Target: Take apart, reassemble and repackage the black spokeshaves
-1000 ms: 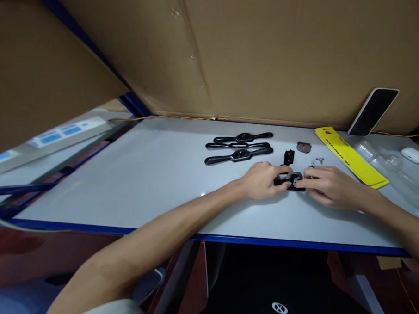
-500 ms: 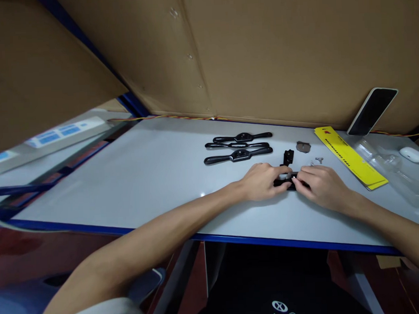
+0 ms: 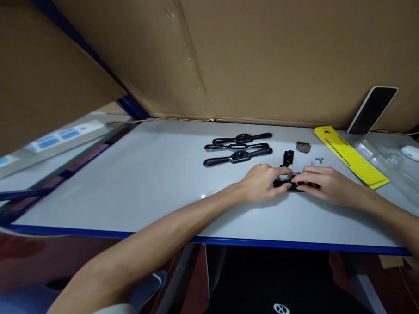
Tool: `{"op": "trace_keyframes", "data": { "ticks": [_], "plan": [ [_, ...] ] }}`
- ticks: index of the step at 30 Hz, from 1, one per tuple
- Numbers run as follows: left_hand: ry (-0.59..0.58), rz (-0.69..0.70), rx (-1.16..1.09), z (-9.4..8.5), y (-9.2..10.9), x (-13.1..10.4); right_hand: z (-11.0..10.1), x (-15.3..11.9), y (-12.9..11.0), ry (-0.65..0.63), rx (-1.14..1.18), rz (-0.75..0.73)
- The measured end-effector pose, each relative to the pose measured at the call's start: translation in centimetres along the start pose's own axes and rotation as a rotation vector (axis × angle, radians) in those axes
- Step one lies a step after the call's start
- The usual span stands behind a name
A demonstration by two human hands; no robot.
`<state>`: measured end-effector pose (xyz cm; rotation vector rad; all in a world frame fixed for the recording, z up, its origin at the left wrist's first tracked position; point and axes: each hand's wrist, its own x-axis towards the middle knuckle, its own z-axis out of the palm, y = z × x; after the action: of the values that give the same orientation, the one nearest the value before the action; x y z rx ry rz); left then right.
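A black spokeshave (image 3: pixel 294 187) lies low on the table between my two hands, its middle partly covered by fingers. My left hand (image 3: pixel 264 182) is closed on its left end, thumb and fingers pinching it. Over its right part, my right hand (image 3: pixel 321 182) is closed too, with fingertips at the middle of the body. Just beyond the fingers is a small black metal plate (image 3: pixel 288 157), and right of that a grey-brown blade (image 3: pixel 303 147). Small silver thumbscrews (image 3: pixel 320 160) rest near my right fingers.
Several black spokeshaves (image 3: pixel 240 156) lie in a row left of the loose parts. On the right are a yellow card (image 3: pixel 351 157), a clear plastic shell (image 3: pixel 405 178), a white case (image 3: pixel 413 153) and a phone (image 3: pixel 372 110) leaning upright. A cardboard wall (image 3: pixel 260 57) closes the back.
My right hand's fingers have shifted on the spokeshave and spread a little, showing more of its right handle. My left hand keeps its hold. The view has tilted slightly.
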<state>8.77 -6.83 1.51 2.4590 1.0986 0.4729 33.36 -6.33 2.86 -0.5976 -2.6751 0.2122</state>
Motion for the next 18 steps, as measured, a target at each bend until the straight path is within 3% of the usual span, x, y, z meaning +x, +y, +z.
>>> {"op": "trace_keyframes", "data": {
  "ticks": [8, 18],
  "plan": [
    [0.005, 0.02, 0.005, 0.05, 0.03, 0.14, 0.3, 0.55, -0.1, 0.128, -0.36, -0.079],
    [0.003, 0.019, 0.003, 0.05, 0.05, 0.04, 0.37, 0.78, -0.72, 0.124, -0.51, -0.148]
  ]
}}
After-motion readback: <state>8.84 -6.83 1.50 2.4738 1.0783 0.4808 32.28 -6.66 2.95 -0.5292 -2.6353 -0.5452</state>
